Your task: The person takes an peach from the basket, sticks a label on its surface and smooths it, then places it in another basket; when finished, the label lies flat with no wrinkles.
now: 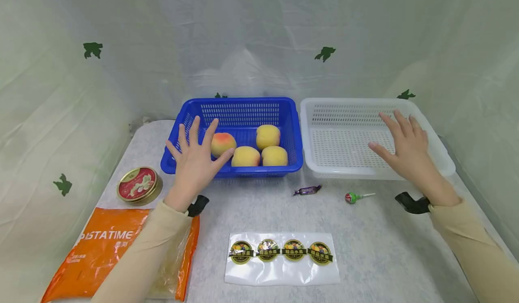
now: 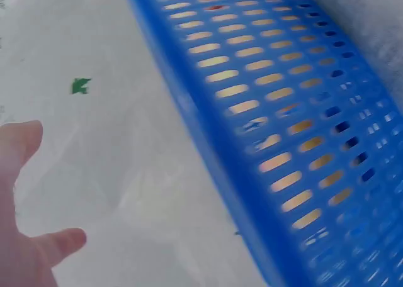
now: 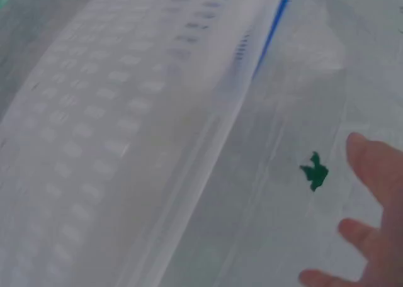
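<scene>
1. The head view took in both hands and both baskets from above: the left hand (image 1: 193, 164) hung over the left part of the blue basket (image 1: 239, 172), the right hand (image 1: 412, 156) over the right part of the white basket (image 1: 344, 147). Four peaches (image 1: 245, 156) sat inside the blue one.
2. The left wrist view gave what the head view did not, the blue slotted wall close up, with yellow and orange patches showing through its slots (only two digits got into that picture).
3. The right wrist view showed the white wall at close range, a blue strip past its rim, and three fingertips apart from that rim.
4. Both hands were spread wide, holding nothing; whether either brushed a basket, I could not tell.
5. The pale, mottled desk (image 1: 373, 258) also carried a red-lidded tin (image 1: 138, 183), an orange bag (image 1: 93, 258), a purple wrapped candy (image 1: 307, 190), a green lollipop (image 1: 352, 197) and a sheet of four round stickers (image 1: 281, 273).
6. Whitish cloth (image 1: 259, 33) with green leaf shapes enclosed the back and sides.
7. The baskets stood side by side at the desk's far end, each with its long axis running left to right; the lollipop's stick pointed right.
</scene>
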`<state>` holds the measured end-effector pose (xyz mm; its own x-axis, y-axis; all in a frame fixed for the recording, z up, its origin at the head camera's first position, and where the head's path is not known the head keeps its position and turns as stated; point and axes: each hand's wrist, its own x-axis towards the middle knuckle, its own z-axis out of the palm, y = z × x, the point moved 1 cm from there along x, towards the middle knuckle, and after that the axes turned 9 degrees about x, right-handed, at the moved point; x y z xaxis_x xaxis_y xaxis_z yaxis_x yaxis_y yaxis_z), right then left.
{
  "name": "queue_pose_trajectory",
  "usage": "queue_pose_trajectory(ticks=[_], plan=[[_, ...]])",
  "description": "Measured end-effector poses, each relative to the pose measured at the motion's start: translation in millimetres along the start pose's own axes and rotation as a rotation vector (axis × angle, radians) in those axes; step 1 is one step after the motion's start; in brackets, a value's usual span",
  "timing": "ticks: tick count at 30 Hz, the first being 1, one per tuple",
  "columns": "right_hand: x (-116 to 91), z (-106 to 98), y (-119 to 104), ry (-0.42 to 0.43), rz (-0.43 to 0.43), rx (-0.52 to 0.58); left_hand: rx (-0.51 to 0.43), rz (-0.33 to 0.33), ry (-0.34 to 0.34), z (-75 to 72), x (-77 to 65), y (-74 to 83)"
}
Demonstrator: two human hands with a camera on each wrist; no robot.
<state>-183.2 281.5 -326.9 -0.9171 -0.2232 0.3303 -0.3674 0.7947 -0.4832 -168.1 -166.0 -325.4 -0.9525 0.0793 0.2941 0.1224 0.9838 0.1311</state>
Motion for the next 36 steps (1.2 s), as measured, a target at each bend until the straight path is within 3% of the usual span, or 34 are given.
queue_pose_trajectory(ticks=[3, 9, 13, 16, 20, 26, 30, 36], plan=[[15, 1, -13, 0.004, -0.101, 0.157, -0.08, 0.041, 0.056, -14.8, -5.8, 0.1], [46, 5, -59, -0.122, -0.098, 0.535, -0.383, 0.125, 0.157, -40.6, -19.0, -4.0], [65, 13, -92, -0.266, -0.096, 0.826, -0.647, 0.124, 0.112, -48.0, -30.5, -6.6], [80, 28, -104, -0.38, -0.074, 0.944, -0.86, 0.096, 0.009, -45.6, -40.6, -8.8], [99, 58, -105, -0.519, -0.018, 0.994, -1.056, 0.023, -0.142, -32.0, -53.7, -13.8], [116, 105, -105, -0.717, 0.049, 1.003, -1.115, -0.127, -0.29, -0.4, -64.7, -27.2], [119, 125, -111, -0.83, 0.056, 0.94, -1.202, -0.235, -0.341, 19.4, -64.1, -32.5], [118, 146, -121, -0.896, 0.075, 0.852, -1.305, -0.4, -0.339, 36.3, -58.7, -33.1]])
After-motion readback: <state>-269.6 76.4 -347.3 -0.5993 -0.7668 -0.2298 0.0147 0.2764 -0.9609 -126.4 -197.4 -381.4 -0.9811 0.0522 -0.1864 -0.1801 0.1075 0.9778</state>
